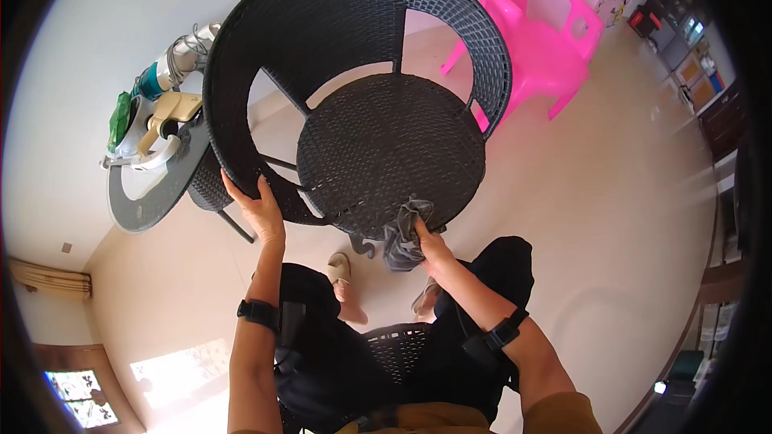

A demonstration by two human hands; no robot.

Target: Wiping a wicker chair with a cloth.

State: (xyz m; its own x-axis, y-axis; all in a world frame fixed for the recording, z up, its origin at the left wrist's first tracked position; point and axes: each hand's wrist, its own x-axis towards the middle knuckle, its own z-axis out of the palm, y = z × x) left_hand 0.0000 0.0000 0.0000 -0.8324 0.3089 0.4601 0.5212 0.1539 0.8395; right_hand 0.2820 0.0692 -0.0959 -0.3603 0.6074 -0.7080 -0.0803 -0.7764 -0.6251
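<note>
Cloth (404, 247), grey and crumpled, is clamped in our right hand (434, 251) at the near edge of the chair's (390, 153) round seat; our thumb lies against it, the other fingers mostly hidden. Our left hand (259, 213) grips the chair's curved rim at the near left, thumb and fingers parted around it. The chair, black and woven, is in front of our knees. Behind it to the right is a pink chair (551, 52); to the left, a table (133, 205) bears a green packet (119, 119) among other items. Our sandals (338, 267) rest on the floor (595, 193).
</note>
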